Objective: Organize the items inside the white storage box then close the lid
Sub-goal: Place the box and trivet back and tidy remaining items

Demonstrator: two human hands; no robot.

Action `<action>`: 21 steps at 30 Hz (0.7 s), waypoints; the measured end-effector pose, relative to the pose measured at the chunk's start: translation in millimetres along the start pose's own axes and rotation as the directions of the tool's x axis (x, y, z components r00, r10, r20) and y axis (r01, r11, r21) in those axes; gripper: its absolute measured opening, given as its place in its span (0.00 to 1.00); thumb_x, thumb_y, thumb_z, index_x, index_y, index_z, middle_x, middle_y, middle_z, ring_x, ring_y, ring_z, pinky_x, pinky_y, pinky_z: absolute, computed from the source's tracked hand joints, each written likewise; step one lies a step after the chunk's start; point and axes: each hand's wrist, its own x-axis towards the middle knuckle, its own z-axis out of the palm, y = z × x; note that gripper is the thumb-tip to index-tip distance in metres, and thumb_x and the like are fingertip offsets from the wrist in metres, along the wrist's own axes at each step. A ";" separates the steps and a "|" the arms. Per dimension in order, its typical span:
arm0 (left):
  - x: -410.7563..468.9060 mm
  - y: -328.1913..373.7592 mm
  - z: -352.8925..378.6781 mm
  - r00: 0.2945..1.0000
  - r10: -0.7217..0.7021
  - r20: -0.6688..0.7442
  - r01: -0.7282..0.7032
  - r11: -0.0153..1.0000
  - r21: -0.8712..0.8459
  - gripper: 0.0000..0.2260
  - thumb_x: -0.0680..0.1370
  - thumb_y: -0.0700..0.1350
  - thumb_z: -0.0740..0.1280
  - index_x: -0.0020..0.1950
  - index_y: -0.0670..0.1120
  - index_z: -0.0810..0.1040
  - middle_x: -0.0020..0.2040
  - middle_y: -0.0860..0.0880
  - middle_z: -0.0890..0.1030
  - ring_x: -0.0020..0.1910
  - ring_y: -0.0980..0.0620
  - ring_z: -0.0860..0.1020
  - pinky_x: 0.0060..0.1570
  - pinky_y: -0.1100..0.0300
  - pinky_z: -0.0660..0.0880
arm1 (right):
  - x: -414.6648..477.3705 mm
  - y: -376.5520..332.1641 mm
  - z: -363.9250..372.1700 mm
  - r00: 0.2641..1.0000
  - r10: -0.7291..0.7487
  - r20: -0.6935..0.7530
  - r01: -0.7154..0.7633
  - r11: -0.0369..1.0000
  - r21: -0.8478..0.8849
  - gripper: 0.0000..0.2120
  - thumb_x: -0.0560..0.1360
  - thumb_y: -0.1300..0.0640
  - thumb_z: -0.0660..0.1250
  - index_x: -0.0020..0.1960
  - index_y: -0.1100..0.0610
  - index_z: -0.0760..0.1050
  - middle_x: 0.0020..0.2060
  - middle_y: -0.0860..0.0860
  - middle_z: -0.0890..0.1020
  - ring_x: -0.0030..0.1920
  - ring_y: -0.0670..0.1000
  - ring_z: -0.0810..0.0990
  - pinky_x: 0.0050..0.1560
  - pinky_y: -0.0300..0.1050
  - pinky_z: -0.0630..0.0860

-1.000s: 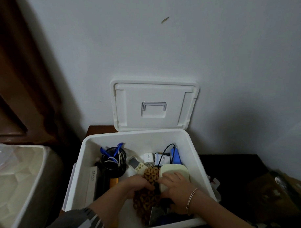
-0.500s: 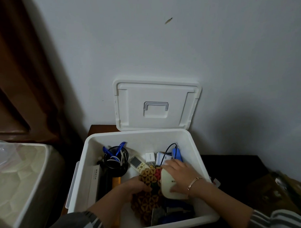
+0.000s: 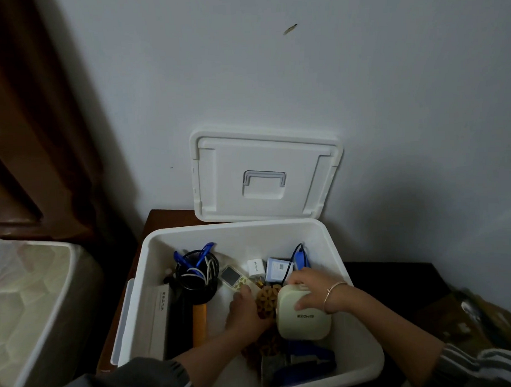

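One box [image 3: 152, 255] sits open, its one lid [image 3: 265, 175] propped at 12 o'clock. Two hands work inside: right hand [image 3: 309, 290] grips a cream case [image 3: 303, 319]; left hand [image 3: 244, 312], at its 9 o'clock, presses a patterned mat [image 3: 265, 304].

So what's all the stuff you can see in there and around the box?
Storage box: one, white, on the dark table.
Lid: one, white, leaning on the wall behind.
Mesh cup: one, black, left, holding blue pens and cable.
Remote: one, white, middle back.
Charger: one, white, back.
Rounded case: one, cream, right.
Patterned piece: one, brown, centre.
Left hand: on the patterned piece.
Right hand: gripping the rounded case.
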 end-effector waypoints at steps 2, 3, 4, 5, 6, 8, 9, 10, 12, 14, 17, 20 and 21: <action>-5.1 3.5 -7.3 0.995 0.073 -0.074 -0.060 0.985 0.165 0.39 0.69 0.60 0.73 0.71 0.44 0.59 0.67 0.46 0.66 0.66 0.48 0.67 0.61 0.56 0.71 | -8.0 1.6 -1.4 0.998 -0.023 -0.056 0.026 0.998 0.062 0.18 0.70 0.54 0.73 0.58 0.52 0.73 0.53 0.47 0.73 0.55 0.48 0.73 0.55 0.40 0.69; -9.2 3.9 -14.2 0.987 0.124 -0.098 -0.096 0.964 0.248 0.36 0.71 0.60 0.71 0.70 0.46 0.61 0.66 0.48 0.67 0.65 0.50 0.68 0.60 0.58 0.71 | -13.1 2.1 -2.9 0.996 -0.029 -0.088 0.039 0.994 0.106 0.17 0.70 0.55 0.73 0.57 0.52 0.74 0.52 0.46 0.74 0.54 0.47 0.73 0.55 0.40 0.69; -13.9 2.4 -22.9 0.975 0.191 -0.112 -0.141 0.926 0.350 0.30 0.73 0.59 0.68 0.69 0.47 0.63 0.65 0.49 0.69 0.63 0.51 0.69 0.58 0.59 0.71 | -18.0 2.8 -4.3 0.992 -0.034 -0.124 0.053 0.986 0.156 0.17 0.70 0.55 0.73 0.56 0.52 0.75 0.52 0.46 0.75 0.54 0.47 0.74 0.56 0.40 0.70; -18.9 -1.6 -33.3 0.960 0.263 -0.091 -0.191 0.860 0.473 0.24 0.75 0.57 0.66 0.67 0.49 0.66 0.64 0.50 0.71 0.61 0.52 0.71 0.57 0.59 0.71 | -22.7 3.0 -5.6 0.985 -0.036 -0.166 0.072 0.974 0.214 0.17 0.70 0.56 0.73 0.57 0.52 0.75 0.52 0.46 0.76 0.54 0.47 0.75 0.57 0.40 0.70; -24.9 -8.5 -44.6 0.946 0.322 -0.026 -0.245 0.769 0.591 0.20 0.77 0.55 0.63 0.66 0.49 0.68 0.63 0.50 0.72 0.61 0.51 0.71 0.59 0.57 0.69 | -27.0 1.6 -6.5 0.977 -0.030 -0.210 0.091 0.954 0.285 0.17 0.70 0.57 0.73 0.57 0.52 0.76 0.53 0.47 0.77 0.55 0.46 0.76 0.57 0.40 0.71; -36.6 -29.6 -66.9 0.918 0.344 0.196 -0.363 0.536 0.762 0.18 0.78 0.53 0.60 0.67 0.49 0.70 0.64 0.48 0.72 0.64 0.48 0.69 0.65 0.53 0.63 | -32.6 -7.9 -6.6 0.961 0.004 -0.278 0.122 0.894 0.432 0.18 0.70 0.57 0.73 0.59 0.51 0.76 0.54 0.46 0.78 0.55 0.45 0.77 0.56 0.37 0.73; -42.6 -41.8 -76.3 0.902 0.307 0.303 -0.414 0.421 0.807 0.18 0.79 0.52 0.59 0.67 0.48 0.70 0.66 0.47 0.72 0.67 0.46 0.66 0.69 0.50 0.58 | -33.0 -16.1 -5.8 0.956 0.017 -0.292 0.132 0.865 0.484 0.18 0.70 0.57 0.73 0.59 0.51 0.76 0.54 0.45 0.79 0.54 0.45 0.78 0.54 0.34 0.73; -49.1 -52.0 -84.1 0.888 0.263 0.377 -0.449 0.324 0.832 0.18 0.79 0.50 0.58 0.67 0.47 0.71 0.67 0.46 0.71 0.69 0.44 0.64 0.72 0.47 0.53 | -31.4 -26.1 -4.0 0.957 0.015 -0.289 0.139 0.851 0.506 0.17 0.71 0.57 0.72 0.59 0.51 0.77 0.53 0.44 0.79 0.53 0.44 0.78 0.52 0.33 0.74; -58.9 -65.4 -95.1 0.881 0.207 0.425 -0.465 0.214 0.859 0.18 0.80 0.48 0.56 0.69 0.44 0.70 0.70 0.43 0.68 0.72 0.42 0.60 0.74 0.42 0.45 | -22.3 -48.3 3.0 0.968 -0.036 -0.249 0.152 0.871 0.467 0.14 0.73 0.56 0.70 0.59 0.52 0.78 0.51 0.45 0.80 0.51 0.46 0.79 0.51 0.37 0.75; -63.8 -69.5 -100.2 0.890 0.183 0.418 -0.449 0.190 0.873 0.20 0.81 0.48 0.55 0.71 0.45 0.67 0.74 0.44 0.63 0.74 0.41 0.58 0.73 0.38 0.41 | -8.0 -70.3 13.2 0.981 -0.069 -0.179 0.137 0.905 0.403 0.15 0.74 0.54 0.69 0.59 0.55 0.78 0.51 0.50 0.82 0.52 0.49 0.80 0.53 0.43 0.75; -69.1 -68.1 -103.0 0.903 0.158 0.400 -0.426 0.218 0.878 0.24 0.80 0.49 0.57 0.75 0.46 0.61 0.76 0.46 0.60 0.76 0.43 0.54 0.72 0.37 0.39 | 21.1 -92.9 31.8 0.993 -0.113 -0.038 0.119 0.960 0.254 0.16 0.75 0.53 0.67 0.59 0.60 0.78 0.53 0.57 0.82 0.54 0.56 0.79 0.57 0.49 0.75; -72.9 -65.8 -104.3 0.928 0.151 0.340 -0.371 0.291 0.882 0.27 0.80 0.51 0.57 0.78 0.48 0.55 0.78 0.48 0.56 0.77 0.45 0.52 0.73 0.38 0.40 | 46.2 -104.6 45.8 0.980 -0.170 0.107 0.153 0.976 0.156 0.19 0.75 0.52 0.67 0.63 0.60 0.76 0.57 0.56 0.80 0.57 0.56 0.77 0.56 0.45 0.73; -73.8 -65.2 -104.8 0.937 0.152 0.313 -0.346 0.300 0.889 0.27 0.80 0.51 0.57 0.78 0.48 0.53 0.79 0.49 0.55 0.78 0.46 0.51 0.73 0.38 0.41 | 52.6 -106.6 49.8 0.972 -0.176 0.154 0.153 0.976 0.155 0.20 0.75 0.51 0.67 0.64 0.60 0.75 0.58 0.56 0.79 0.58 0.55 0.77 0.54 0.42 0.71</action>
